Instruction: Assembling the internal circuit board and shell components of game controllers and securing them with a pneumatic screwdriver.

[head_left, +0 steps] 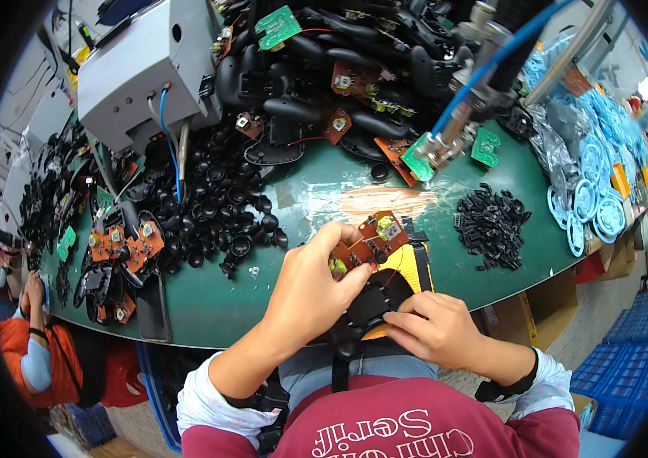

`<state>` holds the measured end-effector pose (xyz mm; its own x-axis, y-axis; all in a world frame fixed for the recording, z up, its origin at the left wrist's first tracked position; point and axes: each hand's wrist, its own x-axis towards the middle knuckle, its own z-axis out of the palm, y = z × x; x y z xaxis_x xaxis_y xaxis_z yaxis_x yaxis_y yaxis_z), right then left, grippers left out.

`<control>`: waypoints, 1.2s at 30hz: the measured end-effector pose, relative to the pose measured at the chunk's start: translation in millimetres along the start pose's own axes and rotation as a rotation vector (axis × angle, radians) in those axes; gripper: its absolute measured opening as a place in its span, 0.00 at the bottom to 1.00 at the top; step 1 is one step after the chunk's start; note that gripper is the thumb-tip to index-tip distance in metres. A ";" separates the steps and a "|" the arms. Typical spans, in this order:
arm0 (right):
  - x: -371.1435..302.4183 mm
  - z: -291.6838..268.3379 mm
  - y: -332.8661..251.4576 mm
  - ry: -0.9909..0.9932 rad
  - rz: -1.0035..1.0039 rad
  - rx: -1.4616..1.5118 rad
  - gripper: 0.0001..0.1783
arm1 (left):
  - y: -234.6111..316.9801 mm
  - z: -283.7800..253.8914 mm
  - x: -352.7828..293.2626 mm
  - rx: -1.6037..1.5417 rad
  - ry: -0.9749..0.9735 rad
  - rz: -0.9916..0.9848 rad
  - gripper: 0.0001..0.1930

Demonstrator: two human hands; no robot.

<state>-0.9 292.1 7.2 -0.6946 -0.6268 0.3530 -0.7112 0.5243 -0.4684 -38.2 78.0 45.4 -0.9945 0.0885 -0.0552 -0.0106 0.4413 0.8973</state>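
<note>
Near the front edge of the green table, my left hand [303, 284] is closed on a brown circuit board [373, 246], pinching it between thumb and fingers. The board is tilted above a black game controller shell [376, 304], whose inner side faces up. A yellow piece [414, 266] with a black edge lies under and beside the shell; I cannot make out what it is. My right hand [440, 328] is closed on the lower right edge of the shell, thumb and fingers pressed together there. The left palm hides part of the shell and board.
Small black cups [213, 206] are heaped at left, by a grey machine box [145, 72]. Controller shells [293, 111] pile up at the back. A metal fixture [454, 126] with blue hose hangs at right, above small black parts [492, 227]. A co-worker [34, 343] sits far left.
</note>
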 end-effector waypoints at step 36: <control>39.9 -70.3 101.2 -0.029 0.491 0.270 0.03 | -26.7 5.9 -26.3 -0.344 -0.077 -0.264 0.12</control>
<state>-108.2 360.7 30.8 -0.9311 -0.3643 0.0203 -0.2494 0.5949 -0.7642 -11.1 69.1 20.3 -0.9425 0.0843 -0.3234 -0.3107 0.1355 0.9408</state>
